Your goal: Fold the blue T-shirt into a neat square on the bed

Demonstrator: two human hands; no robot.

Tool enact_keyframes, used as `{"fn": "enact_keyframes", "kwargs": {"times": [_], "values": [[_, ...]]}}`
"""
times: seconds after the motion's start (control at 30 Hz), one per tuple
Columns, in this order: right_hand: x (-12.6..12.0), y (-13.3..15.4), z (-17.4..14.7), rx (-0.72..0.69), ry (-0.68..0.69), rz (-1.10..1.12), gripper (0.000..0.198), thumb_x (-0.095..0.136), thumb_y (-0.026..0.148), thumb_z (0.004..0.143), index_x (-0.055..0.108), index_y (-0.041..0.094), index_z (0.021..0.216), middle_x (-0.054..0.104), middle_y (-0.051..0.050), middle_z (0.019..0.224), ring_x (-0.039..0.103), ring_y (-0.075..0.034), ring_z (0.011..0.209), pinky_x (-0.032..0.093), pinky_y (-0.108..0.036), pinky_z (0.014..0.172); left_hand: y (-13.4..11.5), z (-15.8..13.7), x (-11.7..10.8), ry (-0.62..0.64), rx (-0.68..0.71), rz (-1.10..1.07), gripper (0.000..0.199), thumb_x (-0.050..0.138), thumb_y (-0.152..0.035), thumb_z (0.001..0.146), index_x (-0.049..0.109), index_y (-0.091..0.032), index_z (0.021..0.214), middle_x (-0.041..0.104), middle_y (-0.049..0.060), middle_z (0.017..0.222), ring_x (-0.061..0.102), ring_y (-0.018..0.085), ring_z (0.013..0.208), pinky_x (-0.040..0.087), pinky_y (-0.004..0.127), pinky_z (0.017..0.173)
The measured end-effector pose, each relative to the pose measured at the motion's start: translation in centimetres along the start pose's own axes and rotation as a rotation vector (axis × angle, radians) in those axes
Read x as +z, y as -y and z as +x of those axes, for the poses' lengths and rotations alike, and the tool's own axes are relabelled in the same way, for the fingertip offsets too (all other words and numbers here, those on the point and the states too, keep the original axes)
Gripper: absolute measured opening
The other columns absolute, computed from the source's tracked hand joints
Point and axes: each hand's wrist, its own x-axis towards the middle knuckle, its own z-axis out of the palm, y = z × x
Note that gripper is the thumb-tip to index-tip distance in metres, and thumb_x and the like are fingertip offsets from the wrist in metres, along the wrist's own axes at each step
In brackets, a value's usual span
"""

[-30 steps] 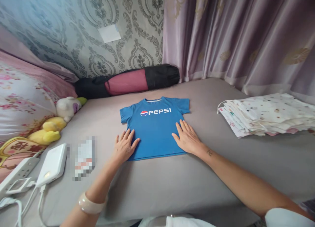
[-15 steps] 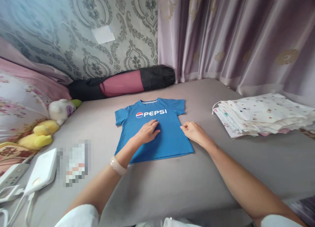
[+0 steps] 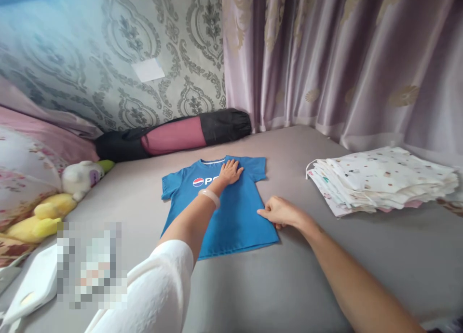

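A blue T-shirt (image 3: 231,222) with a white PEPSI print lies spread face up on the bed, its collar toward the wall. My left hand (image 3: 230,172) rests flat with fingers spread on the upper chest near the collar, covering most of the lettering. At the shirt's right side edge, my right hand (image 3: 280,211) is closed, thumb and fingers pinching the fabric. The right sleeve (image 3: 256,168) lies flat beyond it.
Folded patterned white cloth bags (image 3: 383,179) are stacked at the right. A black and pink rolled bag (image 3: 173,136) lies along the wall. Plush toys (image 3: 81,179) and a white power bank (image 3: 36,280) are at the left, beside a blurred-out patch. Curtains (image 3: 325,58) hang behind.
My left hand has slid up the shirt from its middle to near the collar. My right hand stays at the side edge, slightly lower along it. The view has tilted up a little.
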Motion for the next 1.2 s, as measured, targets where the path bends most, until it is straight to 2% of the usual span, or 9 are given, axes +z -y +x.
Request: {"fn": "enact_keyframes", "kwargs": {"times": [0.1, 0.3, 0.47, 0.6, 0.67, 0.8, 0.93, 1.07, 1.2], "values": [[0.1, -0.2, 0.1, -0.009, 0.021, 0.010, 0.044, 0.051, 0.047, 0.086, 0.058, 0.018, 0.054, 0.059, -0.002, 0.044, 0.054, -0.011, 0.039, 0.039, -0.019, 0.044, 0.1, 1.4, -0.4, -0.005, -0.006, 0.025, 0.057, 0.020, -0.047, 0.097, 0.031, -0.015, 0.143, 0.026, 0.013, 0.155, 0.020, 0.025, 0.143, 0.015, 0.045, 0.115], [-0.2, -0.2, -0.2, -0.018, 0.058, 0.028, 0.043, 0.052, 0.046, 0.085, 0.059, 0.017, 0.054, 0.061, -0.003, 0.047, 0.056, -0.011, 0.041, 0.041, -0.018, 0.045, -2.0, 3.0, -2.0, 0.019, -0.038, 0.072, 0.046, 0.038, -0.043, 0.094, 0.056, -0.011, 0.121, 0.053, 0.019, 0.134, 0.045, 0.032, 0.127, 0.030, 0.052, 0.106], [-0.4, -0.1, -0.3, 0.011, 0.146, 0.082, 0.043, 0.053, 0.044, 0.086, 0.056, 0.016, 0.054, 0.063, -0.005, 0.051, 0.057, -0.012, 0.041, 0.044, -0.020, 0.043, -6.1, 3.1, -2.2, -0.022, 0.046, 0.040, 0.047, 0.043, -0.053, 0.090, 0.060, -0.021, 0.118, 0.059, 0.011, 0.128, 0.052, 0.026, 0.121, 0.039, 0.038, 0.100], [-0.7, 0.2, -0.7, 0.010, 0.163, 0.100, 0.042, 0.053, 0.040, 0.088, 0.053, 0.016, 0.053, 0.063, -0.005, 0.053, 0.057, -0.012, 0.041, 0.045, -0.020, 0.042, -8.8, 3.3, -1.6, -0.017, 0.074, 0.008, 0.050, 0.056, -0.059, 0.081, 0.067, -0.018, 0.106, 0.067, 0.011, 0.112, 0.059, 0.025, 0.110, 0.044, 0.029, 0.092], [-0.9, 0.4, -0.9, 0.013, 0.168, 0.104, 0.042, 0.053, 0.038, 0.089, 0.052, 0.016, 0.052, 0.062, -0.005, 0.052, 0.056, -0.012, 0.040, 0.046, -0.021, 0.043, -9.4, 3.6, -1.3, -0.007, 0.058, -0.008, 0.043, 0.063, -0.054, 0.078, 0.069, -0.017, 0.099, 0.069, 0.012, 0.105, 0.061, 0.025, 0.106, 0.046, 0.027, 0.088], [-0.9, 0.4, -0.8, 0.006, 0.179, 0.113, 0.043, 0.054, 0.038, 0.089, 0.052, 0.016, 0.052, 0.062, -0.005, 0.053, 0.057, -0.012, 0.041, 0.047, -0.022, 0.043, -9.8, 4.2, -1.2, -0.008, 0.000, -0.061, 0.024, 0.064, -0.029, 0.080, 0.069, -0.015, 0.098, 0.069, 0.014, 0.105, 0.063, 0.025, 0.105, 0.047, 0.028, 0.086], [-0.7, -0.1, -0.4, -0.014, 0.189, 0.105, 0.042, 0.054, 0.038, 0.088, 0.051, 0.016, 0.052, 0.062, -0.005, 0.053, 0.057, -0.012, 0.041, 0.046, -0.021, 0.042, -10.1, 4.3, -1.3, -0.024, -0.078, -0.140, 0.024, 0.060, -0.011, 0.076, 0.069, -0.013, 0.098, 0.069, 0.018, 0.105, 0.064, 0.028, 0.105, 0.049, 0.032, 0.086], [-0.7, -0.1, -0.5, -0.044, 0.204, 0.123, 0.037, 0.055, 0.036, 0.087, 0.048, 0.017, 0.056, 0.058, -0.002, 0.048, 0.056, -0.012, 0.041, 0.044, -0.019, 0.040, -9.9, 4.4, -1.4, -0.063, -0.159, -0.270, 0.020, 0.060, -0.009, 0.074, 0.069, -0.013, 0.091, 0.070, 0.018, 0.102, 0.063, 0.030, 0.106, 0.049, 0.033, 0.085], [-1.2, 0.3, -1.0, -0.077, 0.231, 0.147, 0.031, 0.056, 0.032, 0.086, 0.044, 0.019, 0.061, 0.054, 0.001, 0.043, 0.054, -0.012, 0.039, 0.041, -0.019, 0.038, -8.4, 4.7, -2.0, -0.048, -0.238, -0.477, 0.005, 0.062, -0.016, 0.075, 0.066, -0.015, 0.073, 0.069, 0.009, 0.067, 0.070, 0.024, 0.077, 0.053, 0.029, 0.070]]}}
